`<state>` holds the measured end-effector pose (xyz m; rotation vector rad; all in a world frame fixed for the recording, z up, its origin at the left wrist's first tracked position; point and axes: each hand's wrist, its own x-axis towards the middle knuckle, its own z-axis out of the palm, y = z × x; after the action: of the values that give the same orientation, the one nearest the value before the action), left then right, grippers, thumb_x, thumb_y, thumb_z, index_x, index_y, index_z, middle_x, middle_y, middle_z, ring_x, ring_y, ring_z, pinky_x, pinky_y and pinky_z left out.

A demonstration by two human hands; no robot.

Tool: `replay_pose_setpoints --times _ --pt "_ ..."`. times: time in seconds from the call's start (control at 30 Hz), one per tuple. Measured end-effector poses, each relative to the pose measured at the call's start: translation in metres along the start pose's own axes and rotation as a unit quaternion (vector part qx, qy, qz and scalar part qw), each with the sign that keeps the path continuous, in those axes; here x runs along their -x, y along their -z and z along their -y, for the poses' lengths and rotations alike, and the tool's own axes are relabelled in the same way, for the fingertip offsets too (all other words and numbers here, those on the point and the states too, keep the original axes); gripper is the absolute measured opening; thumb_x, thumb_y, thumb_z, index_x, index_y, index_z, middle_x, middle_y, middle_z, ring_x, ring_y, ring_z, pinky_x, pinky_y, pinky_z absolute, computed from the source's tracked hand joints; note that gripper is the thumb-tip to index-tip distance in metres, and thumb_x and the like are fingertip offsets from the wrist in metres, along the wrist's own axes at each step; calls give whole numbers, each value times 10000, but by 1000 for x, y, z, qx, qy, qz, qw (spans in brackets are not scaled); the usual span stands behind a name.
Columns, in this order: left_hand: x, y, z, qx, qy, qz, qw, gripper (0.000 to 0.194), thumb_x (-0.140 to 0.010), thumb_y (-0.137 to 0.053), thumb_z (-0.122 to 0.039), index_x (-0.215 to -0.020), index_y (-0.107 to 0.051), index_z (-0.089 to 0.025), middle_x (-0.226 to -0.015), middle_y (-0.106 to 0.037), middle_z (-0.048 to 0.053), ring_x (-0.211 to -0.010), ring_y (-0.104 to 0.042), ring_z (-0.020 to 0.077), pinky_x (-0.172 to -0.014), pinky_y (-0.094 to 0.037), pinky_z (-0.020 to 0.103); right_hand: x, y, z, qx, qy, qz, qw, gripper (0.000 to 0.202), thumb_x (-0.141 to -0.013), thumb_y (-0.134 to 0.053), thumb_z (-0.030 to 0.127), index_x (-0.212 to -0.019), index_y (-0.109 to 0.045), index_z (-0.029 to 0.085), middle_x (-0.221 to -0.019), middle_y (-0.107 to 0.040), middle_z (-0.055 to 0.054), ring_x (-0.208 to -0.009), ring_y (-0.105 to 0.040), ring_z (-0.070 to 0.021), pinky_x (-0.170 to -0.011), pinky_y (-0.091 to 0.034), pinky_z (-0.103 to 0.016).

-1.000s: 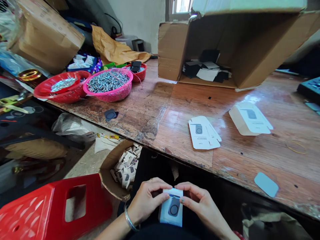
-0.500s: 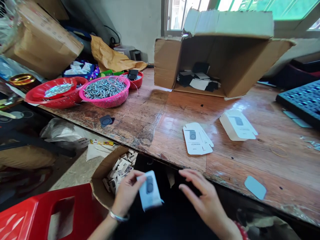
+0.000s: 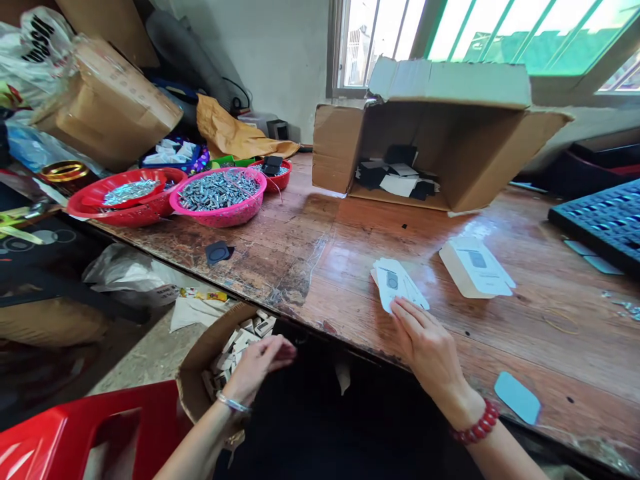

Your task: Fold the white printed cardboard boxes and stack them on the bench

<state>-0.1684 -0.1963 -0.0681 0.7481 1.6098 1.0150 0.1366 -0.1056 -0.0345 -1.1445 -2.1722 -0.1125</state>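
My right hand (image 3: pixel 427 343) is at the near end of a few flat white printed cartons (image 3: pixel 391 279) on the table, its fingers pressed together on the top one. Where its thumb lies under or beside the carton is hard to make out. Over the table's front edge, above a cardboard box of small white packed boxes (image 3: pixel 245 337), my left hand (image 3: pixel 260 363) hangs with loosely bent fingers and nothing visible in them. Its fingertips are slightly blurred. A thicker stack of the same cartons (image 3: pixel 477 267) lies to the right.
A large open carton (image 3: pixel 337 150) with black and white pieces stands at the back. Bowls of metal parts, one pink (image 3: pixel 220 215), one red (image 3: pixel 120 217), sit at the left. A blue-grey card (image 3: pixel 517 398) lies front right, a black tray (image 3: pixel 600 220) behind it. A red stool (image 3: pixel 40 427) is lower left.
The printed box has left my left hand, which is now empty. My right hand has moved up from the table's front edge onto the flat cartons, whose top one has turned.
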Motion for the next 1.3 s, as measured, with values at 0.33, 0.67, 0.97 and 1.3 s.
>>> replay_pose_setpoints --times 0.33,0.67,0.97,1.3 --pt "41 -90 -48 326 107 244 907 888 -765 -331 -857 -1045 -723 -110 -1057 -745 160 -1022 -684 292 -968 -493 417 36 15 98 -245 157 24 956 341 -888 -627 190 -1229 -618 183 -1040 -762 -122 -983 -710 -274 -869 -596 -418" --pt "62 -94 -27 164 126 234 950 888 -755 -379 -847 -1080 -698 -85 -795 -738 121 -755 -702 233 -681 -554 331 12 9 79 -300 -166 139 929 214 -767 -668 119 -923 -566 225 -904 -591 -34 -827 -553 -207 -718 -504 -320" --pt "63 -91 -6 110 115 255 954 843 -739 -405 -850 -957 -736 -105 -872 -731 123 -817 -682 243 -787 -503 357 10 26 75 -296 -204 288 888 97 -834 -642 166 -782 -571 206 -827 -612 -12 -779 -547 -185 -707 -431 -294" --pt "64 -84 2 54 68 278 957 752 -726 -489 -821 -808 -724 -111 -679 -597 17 -613 -487 112 -605 -360 223 23 26 70 -448 -240 453 733 77 -839 -580 175 -842 -518 220 -692 -554 64 -485 -495 -79 -426 -315 -183"
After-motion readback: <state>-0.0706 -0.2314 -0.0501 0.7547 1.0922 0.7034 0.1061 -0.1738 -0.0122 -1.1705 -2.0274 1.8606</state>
